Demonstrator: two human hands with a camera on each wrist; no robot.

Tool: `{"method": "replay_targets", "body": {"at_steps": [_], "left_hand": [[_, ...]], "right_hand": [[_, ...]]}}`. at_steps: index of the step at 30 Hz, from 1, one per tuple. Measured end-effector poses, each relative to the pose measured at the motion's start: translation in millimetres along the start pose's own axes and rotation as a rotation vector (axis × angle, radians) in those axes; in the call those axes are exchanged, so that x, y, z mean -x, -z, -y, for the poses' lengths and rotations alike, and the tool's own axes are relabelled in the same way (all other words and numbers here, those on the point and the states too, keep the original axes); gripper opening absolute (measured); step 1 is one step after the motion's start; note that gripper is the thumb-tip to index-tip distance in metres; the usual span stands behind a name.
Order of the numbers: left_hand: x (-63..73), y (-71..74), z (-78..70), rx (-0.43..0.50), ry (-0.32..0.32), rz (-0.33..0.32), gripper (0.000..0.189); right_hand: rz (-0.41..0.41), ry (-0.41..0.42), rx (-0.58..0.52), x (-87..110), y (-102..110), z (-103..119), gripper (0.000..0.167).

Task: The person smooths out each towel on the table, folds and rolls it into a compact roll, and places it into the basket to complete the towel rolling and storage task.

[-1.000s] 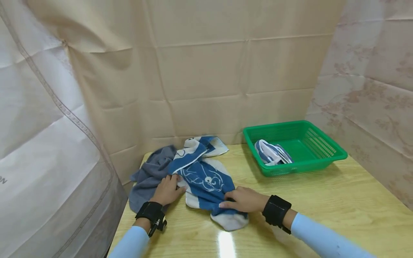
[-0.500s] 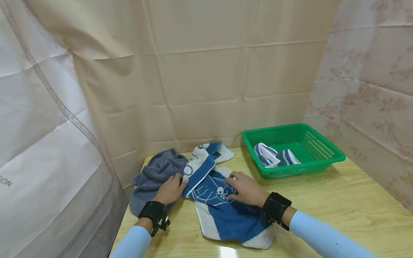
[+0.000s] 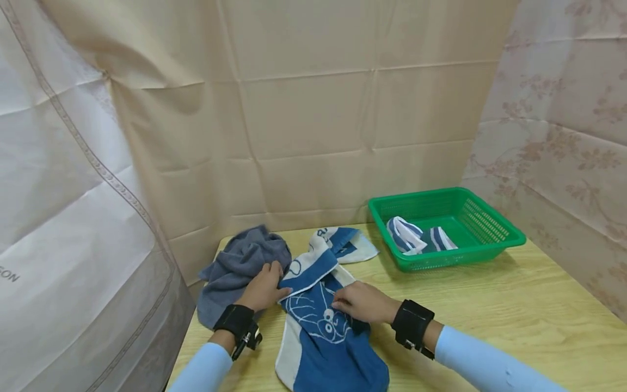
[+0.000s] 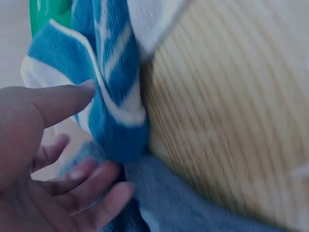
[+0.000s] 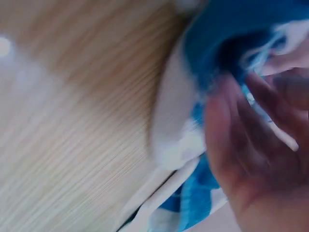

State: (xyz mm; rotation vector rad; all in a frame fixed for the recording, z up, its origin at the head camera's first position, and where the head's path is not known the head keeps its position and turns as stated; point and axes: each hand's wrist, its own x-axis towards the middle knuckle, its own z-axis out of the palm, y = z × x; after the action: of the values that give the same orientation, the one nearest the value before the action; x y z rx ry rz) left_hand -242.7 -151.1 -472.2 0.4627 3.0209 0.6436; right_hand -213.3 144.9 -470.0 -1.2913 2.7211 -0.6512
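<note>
A blue and white towel (image 3: 338,356) with a cartoon drawing lies crumpled in front of me, its upper part folded over. My right hand (image 3: 364,302) pinches the cloth near the drawing with curled fingers; the right wrist view is blurred there. My left hand (image 3: 264,288) lies between this towel and a rumpled grey towel (image 3: 232,272) on the left. In the left wrist view, the left thumb (image 4: 72,99) touches the blue towel's folded edge, while the other fingers spread loosely over the grey cloth.
A green plastic basket (image 3: 490,255) stands at the back right of the wooden table (image 3: 470,310). Inside it are striped blue and white cloths (image 3: 405,235). A beige curtain (image 3: 303,109) hangs behind the table, with other sheets at both sides.
The blue towel has turned and shifted: its lower part has come nearer to me, its far end has moved right. The right hand has left the lower corner and now pinches further up.
</note>
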Motion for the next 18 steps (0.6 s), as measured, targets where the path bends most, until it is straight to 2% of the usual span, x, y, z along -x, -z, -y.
{"method": "replay_targets", "body": {"at_steps": [2, 4, 7, 9, 11, 13, 18], "left_hand": [[1.9, 2.3, -7.1, 0.041, -0.083, 0.016, 0.031], [4.0, 3.3, -17.5, 0.089, -0.198, 0.093, 0.028], [7.2, 0.4, -34.3, 0.124, -0.394, 0.298, 0.023], [10.8, -3.0, -44.6, 0.083, -0.455, 0.429, 0.026], [15.1, -5.3, -51.2, 0.001, -0.468, 0.498, 0.039], [19.2, -5.4, -52.5, -0.059, -0.433, 0.535, 0.049], [24.0, 6.6, -43.2, -0.164, -0.34, 0.529, 0.05]], "right_hand": [[-0.074, 0.024, 0.114, -2.5, -1.0, -7.9, 0.007], [-0.088, 0.041, 0.202, -4.9, -4.3, -17.5, 0.019], [-0.013, 0.071, 0.233, -7.4, -10.1, -30.6, 0.039], [0.026, 0.076, 0.276, -8.7, -13.5, -36.0, 0.048], [0.043, 0.063, 0.342, -10.4, -15.6, -38.8, 0.053], [0.032, 0.033, 0.406, -12.3, -15.5, -38.2, 0.056], [0.032, -0.159, 0.49, -10.8, -10.0, -30.7, 0.067]]}}
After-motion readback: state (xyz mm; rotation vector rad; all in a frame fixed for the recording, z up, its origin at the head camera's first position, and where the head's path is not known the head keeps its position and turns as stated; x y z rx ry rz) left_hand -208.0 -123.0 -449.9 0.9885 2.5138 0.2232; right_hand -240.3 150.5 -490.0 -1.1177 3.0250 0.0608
